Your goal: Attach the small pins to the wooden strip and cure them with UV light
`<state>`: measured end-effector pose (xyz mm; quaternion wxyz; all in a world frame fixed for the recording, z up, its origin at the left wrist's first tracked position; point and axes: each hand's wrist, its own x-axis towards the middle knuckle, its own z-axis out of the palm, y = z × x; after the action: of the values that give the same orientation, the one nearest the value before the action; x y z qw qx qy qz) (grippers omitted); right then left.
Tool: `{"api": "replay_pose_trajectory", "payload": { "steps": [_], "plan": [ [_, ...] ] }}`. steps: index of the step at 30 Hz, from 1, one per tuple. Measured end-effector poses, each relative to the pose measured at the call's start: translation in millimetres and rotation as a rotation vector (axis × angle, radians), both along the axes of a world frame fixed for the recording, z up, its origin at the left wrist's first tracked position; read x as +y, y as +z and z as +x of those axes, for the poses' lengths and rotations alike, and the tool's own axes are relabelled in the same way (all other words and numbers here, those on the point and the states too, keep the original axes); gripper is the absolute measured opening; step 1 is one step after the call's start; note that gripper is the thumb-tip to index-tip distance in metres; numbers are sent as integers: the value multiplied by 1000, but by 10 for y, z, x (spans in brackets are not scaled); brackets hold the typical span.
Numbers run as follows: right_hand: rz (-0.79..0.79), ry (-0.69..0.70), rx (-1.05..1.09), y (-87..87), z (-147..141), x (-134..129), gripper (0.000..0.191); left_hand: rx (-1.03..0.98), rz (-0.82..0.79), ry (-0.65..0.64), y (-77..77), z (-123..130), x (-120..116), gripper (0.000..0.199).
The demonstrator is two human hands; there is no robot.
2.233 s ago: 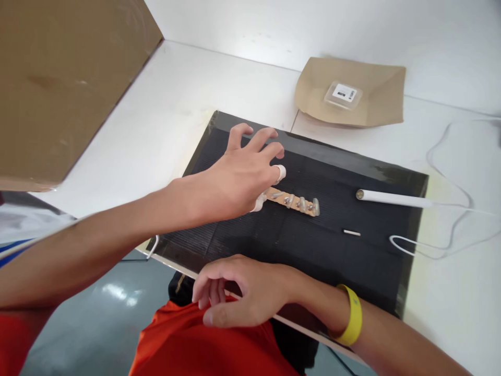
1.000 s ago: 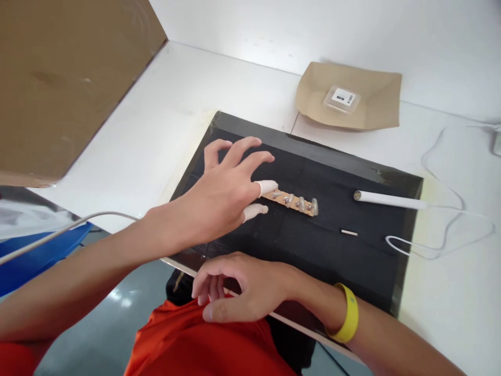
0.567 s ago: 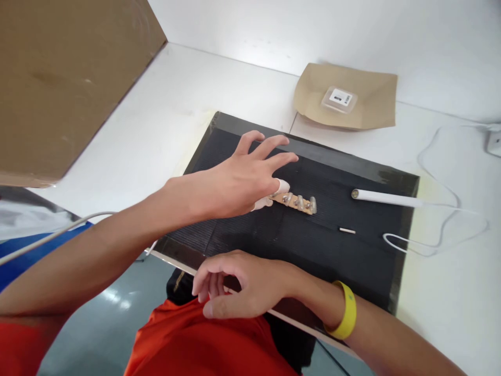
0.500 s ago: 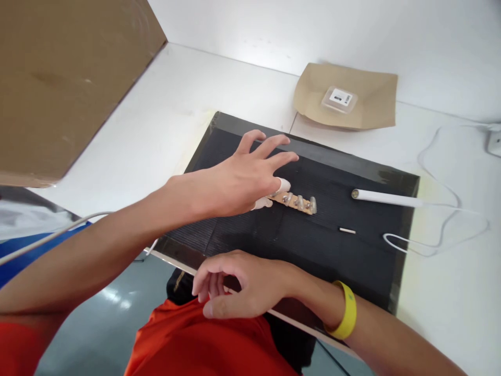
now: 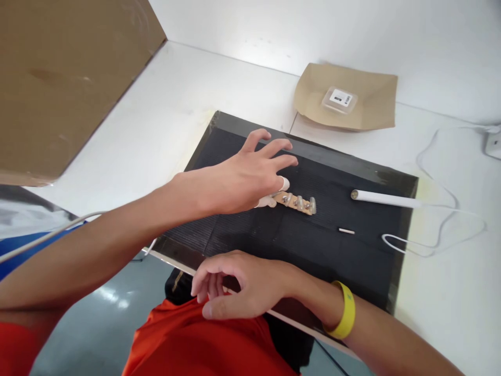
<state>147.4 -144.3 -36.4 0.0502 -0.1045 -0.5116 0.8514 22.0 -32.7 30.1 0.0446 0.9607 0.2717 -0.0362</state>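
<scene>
My left hand (image 5: 252, 175) reaches over a black mat (image 5: 250, 235), palm down. White finger covers sit on its thumb and index finger, which close around the left end of a small wooden strip (image 5: 291, 200). Several glossy pieces that look like false nail tips stand in a row along the strip; my hand hides its left end. The other three fingers are raised and spread. Loosely curled and with nothing in it, my right hand (image 5: 238, 284) rests at the mat's near edge, thumb apart from the fingers. A yellow wristband (image 5: 345, 310) circles that wrist.
A white pen-like tool (image 5: 385, 199) with a white cable (image 5: 438, 243) lies on the mat's right side. Near it is a short, thin pale bar (image 5: 346, 231). Behind, a brown paper tray (image 5: 376, 102) holds a clear labelled box (image 5: 340, 100). A brown board (image 5: 74, 78) stands left.
My left hand shifts very slightly and its thumb shows a little farther right, still at the strip's left end. My right hand stays in place.
</scene>
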Motion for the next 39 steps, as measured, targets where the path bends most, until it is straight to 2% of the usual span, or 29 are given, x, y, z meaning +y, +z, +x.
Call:
{"api": "replay_pose_trajectory", "payload": {
  "steps": [6,12,18,26,39],
  "plan": [
    [13,6,2,-2,-1,10,29,45,13,-17,-14,9,31,44],
    [14,7,4,-9,-1,-3,30,35,-21,-23,-13,48,56,29],
    [16,11,6,-21,-9,0,31,-1,-5,-13,-125,69,59,13],
    [13,-7,23,-55,-18,-8,30,-41,14,2,-160,74,38,8],
    [34,-4,8,-18,-10,-2,28,-82,25,29,-206,61,42,12]
  ]
}}
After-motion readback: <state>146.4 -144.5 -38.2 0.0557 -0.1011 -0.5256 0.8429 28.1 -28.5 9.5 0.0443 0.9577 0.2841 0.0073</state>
